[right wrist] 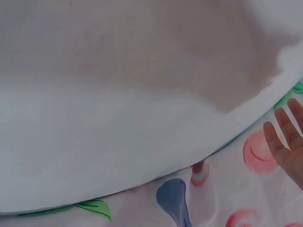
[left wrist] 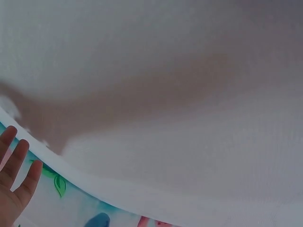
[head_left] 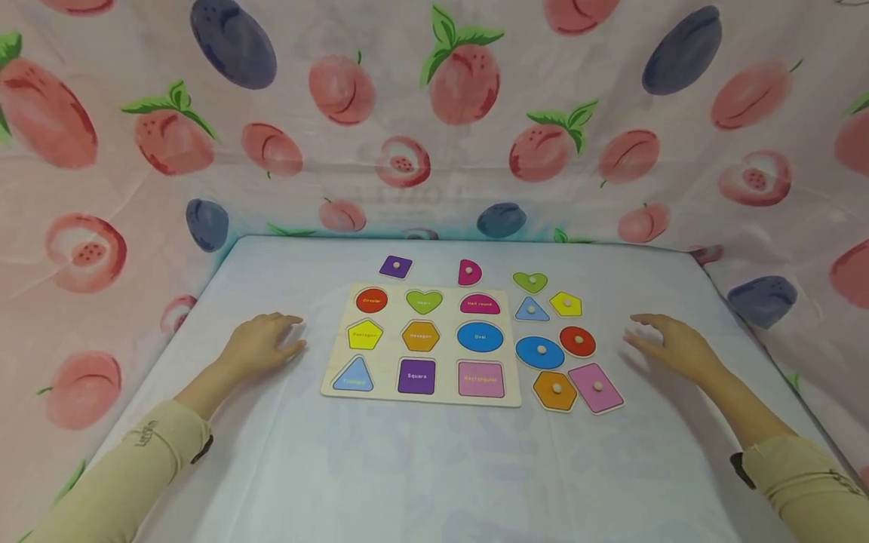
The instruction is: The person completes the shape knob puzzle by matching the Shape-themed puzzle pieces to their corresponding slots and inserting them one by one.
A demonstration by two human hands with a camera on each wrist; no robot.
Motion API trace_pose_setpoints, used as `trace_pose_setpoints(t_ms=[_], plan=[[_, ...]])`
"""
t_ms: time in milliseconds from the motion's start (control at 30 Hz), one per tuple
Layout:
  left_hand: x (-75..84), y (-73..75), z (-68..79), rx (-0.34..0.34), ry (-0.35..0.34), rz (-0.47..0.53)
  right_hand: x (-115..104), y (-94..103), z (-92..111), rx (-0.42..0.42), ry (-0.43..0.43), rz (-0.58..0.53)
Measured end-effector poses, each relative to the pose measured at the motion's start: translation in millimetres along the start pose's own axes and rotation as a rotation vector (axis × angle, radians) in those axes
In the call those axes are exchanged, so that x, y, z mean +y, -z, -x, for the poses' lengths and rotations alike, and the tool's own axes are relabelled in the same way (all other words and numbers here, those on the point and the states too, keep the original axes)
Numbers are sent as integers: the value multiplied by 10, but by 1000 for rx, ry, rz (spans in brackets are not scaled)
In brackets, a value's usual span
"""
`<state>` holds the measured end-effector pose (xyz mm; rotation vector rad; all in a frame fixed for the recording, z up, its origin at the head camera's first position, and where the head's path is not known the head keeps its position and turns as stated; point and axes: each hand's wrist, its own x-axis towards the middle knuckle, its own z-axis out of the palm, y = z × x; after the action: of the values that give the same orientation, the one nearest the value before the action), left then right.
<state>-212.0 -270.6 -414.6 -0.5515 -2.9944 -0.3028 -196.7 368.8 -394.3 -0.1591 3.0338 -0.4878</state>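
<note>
A pale puzzle board (head_left: 385, 377) lies flat on the table, printed with coloured, labelled shapes. Knobbed pieces lie loose around it. Behind the board are a purple square (head_left: 390, 271) and a magenta half round (head_left: 465, 277). To its right lie a green heart (head_left: 526, 286), blue triangle (head_left: 532, 315), yellow pentagon (head_left: 560, 309), blue oval (head_left: 529, 353), red circle (head_left: 569, 346), orange hexagon (head_left: 546, 398) and pink rectangle (head_left: 606, 400). My left hand (head_left: 261, 345), fingers relaxed, is left of the board, holding nothing. My right hand (head_left: 672, 347), likewise relaxed and holding nothing, is right of the pieces.
A white cloth covers the table (head_left: 407, 475). Fruit-printed curtains (head_left: 462, 151) rise along its back and both sides. Both wrist views show mostly the white tabletop with a hand's shadow, plus some printed fabric past the edge.
</note>
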Motion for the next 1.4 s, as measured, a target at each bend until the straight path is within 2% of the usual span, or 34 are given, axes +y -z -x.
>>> trace_pose_setpoints(t_ms=[200,533,800,1000,1133,1300,1400], plan=[[36,-7,2,29,2,20,-73,-4,5,-27,-24,-27],[126,-64,8,-33,18,83,-167,-93,47,-3,25,-75],[199,-109,-33,-156,3,140,-194,-133,37,-18,48,-89],[234,-124,-61,-296,-2,252,-253,-167,-3,-36,59,-105],[235,-114,-61,-375,-11,279,-303,-208,-30,-69,62,-125],[236,-121,-60,-414,-37,261,-353,-259,-72,-87,121,-120],[252,-140,-55,-415,-44,249,-377,-272,-102,-88,155,-124]])
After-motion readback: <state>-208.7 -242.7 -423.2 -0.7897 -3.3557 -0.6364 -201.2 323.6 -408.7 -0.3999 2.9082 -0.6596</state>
